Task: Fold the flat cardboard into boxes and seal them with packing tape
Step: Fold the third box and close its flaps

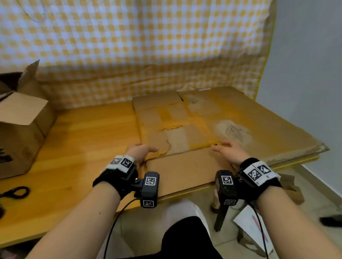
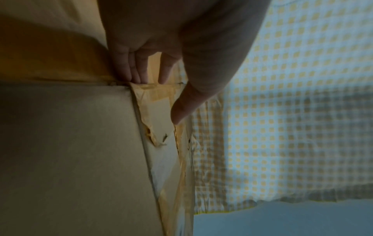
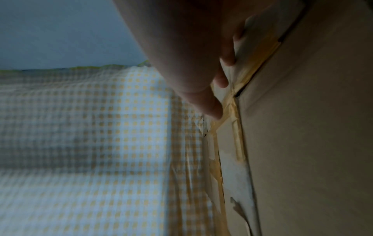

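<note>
Setting: checked yellow-and-white cloth [image 1: 140, 31] hung behind a wooden bench [image 1: 76, 139].
Flat cardboard: the flat cardboard [image 1: 188, 168] lay at the bench's right end, its near edge overhanging the front edge; old yellowed tape [image 1: 198, 125] and torn patches crossed its top face.
Left grip: the left hand [image 1: 140, 152] rested on the sheet near its left edge, fingers [image 2: 133, 63] straight at a taped seam, gripping nothing.
Right grip: the right hand [image 1: 230, 150] lay flat further right, fingers extended, nothing held.
Done: one cardboard box [image 1: 16, 128] stood at the far left end, flaps up, apparently unsealed.
Left to do: by my judgement nearly everything; this sheet was unfolded and untaped.
Other: scissors [image 1: 8, 197] lay near the front left edge.
Hidden: no packing tape roll showed; the box was cut off at the frame edge; both wrist views were dim and blurred.
</note>
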